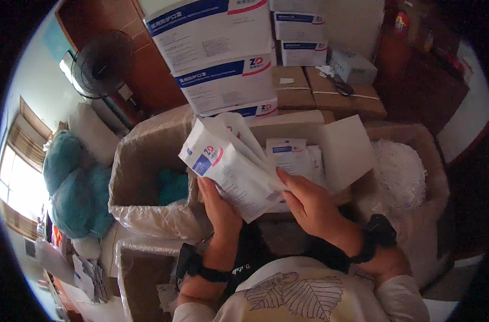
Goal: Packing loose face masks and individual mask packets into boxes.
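Both your hands are on a fanned stack of white flat packets in the head view: your left hand grips the stack from underneath, and your right hand pinches its lower right edge with fingers curled. You're holding the stack just above a plastic-lined cardboard box with more white packets lying in the box just behind it, plus stacked white-and-blue cartons further back and a black fan off to your left.

head-worn fisheye, looking down, close
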Action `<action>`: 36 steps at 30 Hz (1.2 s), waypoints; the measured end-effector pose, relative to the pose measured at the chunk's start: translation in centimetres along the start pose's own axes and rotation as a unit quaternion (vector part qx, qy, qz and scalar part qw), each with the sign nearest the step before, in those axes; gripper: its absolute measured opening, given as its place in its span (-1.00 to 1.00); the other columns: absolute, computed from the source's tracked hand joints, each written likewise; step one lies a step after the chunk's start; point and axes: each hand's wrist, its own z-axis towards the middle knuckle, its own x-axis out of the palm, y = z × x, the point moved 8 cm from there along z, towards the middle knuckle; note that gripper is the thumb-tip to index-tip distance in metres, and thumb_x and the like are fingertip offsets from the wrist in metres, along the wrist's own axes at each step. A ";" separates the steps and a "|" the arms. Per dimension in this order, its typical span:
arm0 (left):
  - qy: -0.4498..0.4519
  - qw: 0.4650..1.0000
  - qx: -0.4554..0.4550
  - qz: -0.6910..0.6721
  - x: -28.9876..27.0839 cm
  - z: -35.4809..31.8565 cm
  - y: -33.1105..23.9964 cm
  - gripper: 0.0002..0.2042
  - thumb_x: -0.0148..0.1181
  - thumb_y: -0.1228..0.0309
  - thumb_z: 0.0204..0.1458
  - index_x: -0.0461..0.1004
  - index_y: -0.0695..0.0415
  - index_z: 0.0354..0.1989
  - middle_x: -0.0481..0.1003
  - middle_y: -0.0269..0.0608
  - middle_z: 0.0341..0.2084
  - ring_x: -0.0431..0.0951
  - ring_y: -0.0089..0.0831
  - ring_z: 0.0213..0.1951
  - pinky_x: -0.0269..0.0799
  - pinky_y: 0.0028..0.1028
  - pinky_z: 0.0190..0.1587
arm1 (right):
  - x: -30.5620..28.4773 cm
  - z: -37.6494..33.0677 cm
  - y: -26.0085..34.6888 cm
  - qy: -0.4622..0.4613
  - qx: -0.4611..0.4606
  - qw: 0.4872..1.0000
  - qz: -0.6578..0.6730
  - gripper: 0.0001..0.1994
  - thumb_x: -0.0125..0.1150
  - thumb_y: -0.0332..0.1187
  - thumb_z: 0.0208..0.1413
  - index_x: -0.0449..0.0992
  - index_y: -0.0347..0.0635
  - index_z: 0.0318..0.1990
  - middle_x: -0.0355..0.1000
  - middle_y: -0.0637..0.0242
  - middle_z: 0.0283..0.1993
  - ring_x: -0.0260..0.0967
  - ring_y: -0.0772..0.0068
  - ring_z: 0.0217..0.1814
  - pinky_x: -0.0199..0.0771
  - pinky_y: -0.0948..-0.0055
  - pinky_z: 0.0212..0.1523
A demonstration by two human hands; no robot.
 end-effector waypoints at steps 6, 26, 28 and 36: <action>-0.047 0.978 0.133 0.153 -1.4 -2.7 -3.8 -0.59 -0.28 0.11 0.13 0.04 0.04 0.10 0.22 -0.25 -0.07 0.27 -0.35 -0.01 0.22 -0.32 0.01 | 1.3 -0.4 2.7 0.020 0.000 0.997 0.070 -0.58 0.05 -0.36 0.01 0.23 -0.28 0.05 0.32 0.00 -0.13 0.31 0.01 -0.16 0.32 0.27 -0.17; -0.130 0.985 0.068 0.088 -10.4 -8.8 -5.5 -0.72 -0.11 0.33 0.10 0.17 0.14 -0.04 0.35 -0.22 -0.15 0.38 -0.39 -0.13 0.30 -0.39 -0.06 | 12.0 -3.6 -0.9 0.317 0.231 0.893 0.219 -0.61 0.23 -0.08 -0.10 0.34 -0.27 -0.35 0.35 0.28 -0.46 0.27 0.48 -0.42 0.30 0.48 -0.36; -0.135 0.982 0.080 0.104 -11.0 -9.1 -5.6 -0.72 -0.11 0.29 0.10 0.17 0.11 -0.05 0.35 -0.23 -0.16 0.39 -0.38 -0.14 0.32 -0.37 -0.08 | 12.8 -3.8 -0.3 0.376 0.248 0.870 0.199 -0.61 0.23 -0.10 -0.09 0.33 -0.25 -0.32 0.34 0.33 -0.39 0.23 0.56 -0.36 0.28 0.54 -0.31; -0.148 0.970 0.137 0.134 -13.5 -9.4 -5.6 -0.75 -0.11 0.26 0.11 0.19 0.07 -0.09 0.34 -0.24 -0.20 0.40 -0.41 -0.20 0.38 -0.34 -0.15 | 13.6 -3.8 1.4 0.344 0.188 0.896 0.211 -0.59 0.13 -0.04 -0.05 0.32 -0.27 -0.33 0.37 0.14 -0.45 0.34 0.23 -0.44 0.31 0.36 -0.41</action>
